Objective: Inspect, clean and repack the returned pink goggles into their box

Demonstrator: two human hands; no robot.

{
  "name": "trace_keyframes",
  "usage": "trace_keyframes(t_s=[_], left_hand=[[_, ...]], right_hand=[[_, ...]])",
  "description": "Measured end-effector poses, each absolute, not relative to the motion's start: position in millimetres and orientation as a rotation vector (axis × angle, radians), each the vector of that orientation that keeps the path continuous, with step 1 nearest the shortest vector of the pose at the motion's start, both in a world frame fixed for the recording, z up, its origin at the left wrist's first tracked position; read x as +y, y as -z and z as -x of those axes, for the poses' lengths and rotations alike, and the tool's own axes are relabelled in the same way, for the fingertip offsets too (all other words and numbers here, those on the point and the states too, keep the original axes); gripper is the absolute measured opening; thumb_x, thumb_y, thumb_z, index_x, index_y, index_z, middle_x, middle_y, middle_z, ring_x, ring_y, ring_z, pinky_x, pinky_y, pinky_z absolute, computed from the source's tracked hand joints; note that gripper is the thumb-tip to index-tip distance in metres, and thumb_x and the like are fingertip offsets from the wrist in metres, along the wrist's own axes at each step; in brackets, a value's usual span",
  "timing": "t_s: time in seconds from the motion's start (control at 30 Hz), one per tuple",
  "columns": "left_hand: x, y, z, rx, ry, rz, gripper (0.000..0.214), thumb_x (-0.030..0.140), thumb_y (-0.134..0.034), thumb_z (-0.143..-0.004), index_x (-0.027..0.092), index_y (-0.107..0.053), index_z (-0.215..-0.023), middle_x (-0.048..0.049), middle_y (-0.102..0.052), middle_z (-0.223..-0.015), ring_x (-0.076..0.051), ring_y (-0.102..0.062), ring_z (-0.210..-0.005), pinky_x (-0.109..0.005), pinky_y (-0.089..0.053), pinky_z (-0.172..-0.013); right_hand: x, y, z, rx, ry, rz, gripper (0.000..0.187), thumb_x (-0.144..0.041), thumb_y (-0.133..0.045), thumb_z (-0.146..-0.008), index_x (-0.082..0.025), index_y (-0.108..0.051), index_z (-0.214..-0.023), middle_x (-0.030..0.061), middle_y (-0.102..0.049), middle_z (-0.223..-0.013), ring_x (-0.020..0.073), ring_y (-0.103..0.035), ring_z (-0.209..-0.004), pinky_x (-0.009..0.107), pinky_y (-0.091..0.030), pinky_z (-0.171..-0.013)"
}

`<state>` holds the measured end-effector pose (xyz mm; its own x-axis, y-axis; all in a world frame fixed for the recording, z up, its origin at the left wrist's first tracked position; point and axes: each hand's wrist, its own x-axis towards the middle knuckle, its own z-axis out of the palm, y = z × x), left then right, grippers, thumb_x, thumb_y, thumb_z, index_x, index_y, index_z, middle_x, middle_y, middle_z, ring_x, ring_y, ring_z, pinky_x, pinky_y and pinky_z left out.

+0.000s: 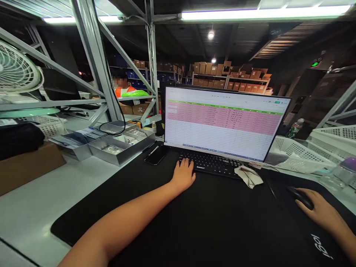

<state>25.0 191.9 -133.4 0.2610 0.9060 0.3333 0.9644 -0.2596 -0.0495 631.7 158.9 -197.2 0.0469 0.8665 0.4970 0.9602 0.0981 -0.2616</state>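
Observation:
My left hand (184, 174) lies palm down with its fingers stretched over the left end of a black keyboard (214, 164). At the right, my right hand (318, 207) is wrapped over a black computer mouse (301, 197) on a large black desk mat (222, 218). Behind the keyboard stands a monitor (222, 126) showing a spreadsheet with pink rows under a green header. A crumpled tissue (249, 176) rests against the keyboard's right end. Left of the keyboard, a dark phone (155, 155) lies on the mat.
Grey trays (122, 150) with small packets stand at the left, near a cardboard box (30, 167) and a fan (19, 66). White plastic baskets (302, 157) and a clear container (342, 172) are at the right. A person (122, 87) and shelves of boxes (230, 81) are beyond.

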Motion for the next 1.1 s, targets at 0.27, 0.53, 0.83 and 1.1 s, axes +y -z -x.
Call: trace_keyframes(t_s=[0.27, 0.53, 0.83, 1.1], left_hand=[[190, 132, -26, -1.758, 0.339, 2.267, 0.059, 0.039, -0.05, -0.096, 0.011, -0.047, -0.148, -0.0221, -0.046, -0.155, -0.036, -0.042, -0.145, -0.054, -0.033, -0.119], [191, 134, -27, -1.745, 0.36, 2.271, 0.06, 0.039, -0.049, -0.097, 0.008, -0.048, -0.148, -0.0246, -0.045, -0.155, -0.038, -0.042, -0.145, -0.057, -0.034, -0.118], [192, 137, -27, -1.741, 0.365, 2.275, 0.061, 0.041, -0.049, -0.097, 0.008, -0.047, -0.148, -0.0248, -0.045, -0.154, -0.038, -0.041, -0.145, -0.057, -0.034, -0.117], [194, 139, -27, -1.75, 0.363, 2.28, 0.061, 0.041, -0.049, -0.097, 0.009, -0.047, -0.148, -0.0242, -0.045, -0.155, -0.038, -0.041, -0.144, -0.057, -0.035, -0.117]], right_hand=[[158, 197, -633, -1.893, 0.222, 1.82, 0.06, -0.069, -0.052, -0.077, -0.032, -0.064, -0.122, 0.0078, -0.065, -0.127, 0.0334, -0.065, -0.119, 0.049, -0.056, -0.097], [158, 190, -627, -1.881, 0.17, 1.776, 0.057, -0.07, -0.055, -0.072, -0.036, -0.066, -0.115, 0.0066, -0.068, -0.121, 0.0364, -0.067, -0.117, 0.054, -0.055, -0.1], [159, 193, -631, -1.921, 0.174, 1.725, 0.054, -0.067, -0.056, -0.074, -0.037, -0.064, -0.119, 0.0081, -0.067, -0.121, 0.0379, -0.065, -0.117, 0.059, -0.052, -0.105], [163, 201, -643, -1.938, 0.185, 1.676, 0.05, -0.063, -0.057, -0.076, -0.039, -0.064, -0.119, 0.0066, -0.066, -0.123, 0.0381, -0.065, -0.117, 0.059, -0.052, -0.104]])
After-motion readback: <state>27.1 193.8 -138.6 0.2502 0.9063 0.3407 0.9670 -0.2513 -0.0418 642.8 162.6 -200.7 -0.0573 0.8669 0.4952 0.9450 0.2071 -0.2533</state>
